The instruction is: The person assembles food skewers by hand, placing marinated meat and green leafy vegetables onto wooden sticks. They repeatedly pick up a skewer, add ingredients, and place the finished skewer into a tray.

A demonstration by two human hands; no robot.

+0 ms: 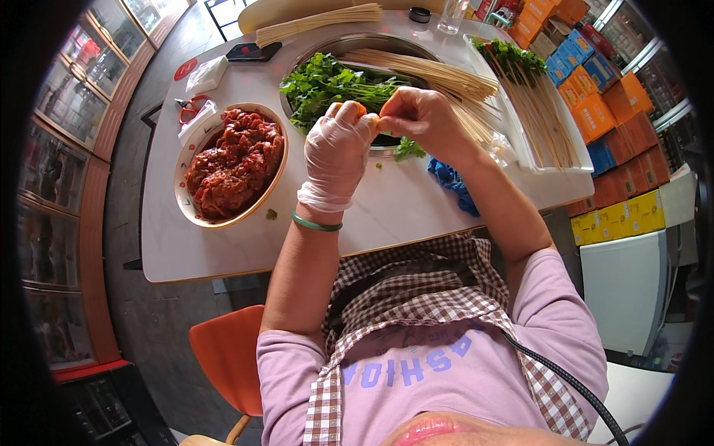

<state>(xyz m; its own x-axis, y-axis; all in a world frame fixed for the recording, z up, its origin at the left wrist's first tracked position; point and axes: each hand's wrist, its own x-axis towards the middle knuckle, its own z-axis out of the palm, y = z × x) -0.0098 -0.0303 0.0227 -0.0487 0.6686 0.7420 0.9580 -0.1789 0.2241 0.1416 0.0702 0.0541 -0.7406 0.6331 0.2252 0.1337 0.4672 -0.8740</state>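
My left hand [340,148], in a clear plastic glove, has its fingers curled and meets my bare right hand [415,114] fingertip to fingertip. Whatever is pinched between them is too small and hidden to name. Behind both hands, a bunch of fresh cilantro [318,83] and many bamboo skewers [424,69] lie over a round metal-rimmed recess [368,39] in the table. To the left stands a patterned bowl [184,209] of red marinated meat [237,167]. At the right, a white tray [516,131] holds skewers [538,120] with cilantro at their far ends.
On the marble-look table [223,256] lie red-handled scissors [192,107], a white tissue pack [206,75], a phone [254,52], more skewers [321,22] and a blue crumpled cloth [454,184]. A glass [452,17] stands at the back. An orange chair [231,357] is at the left.
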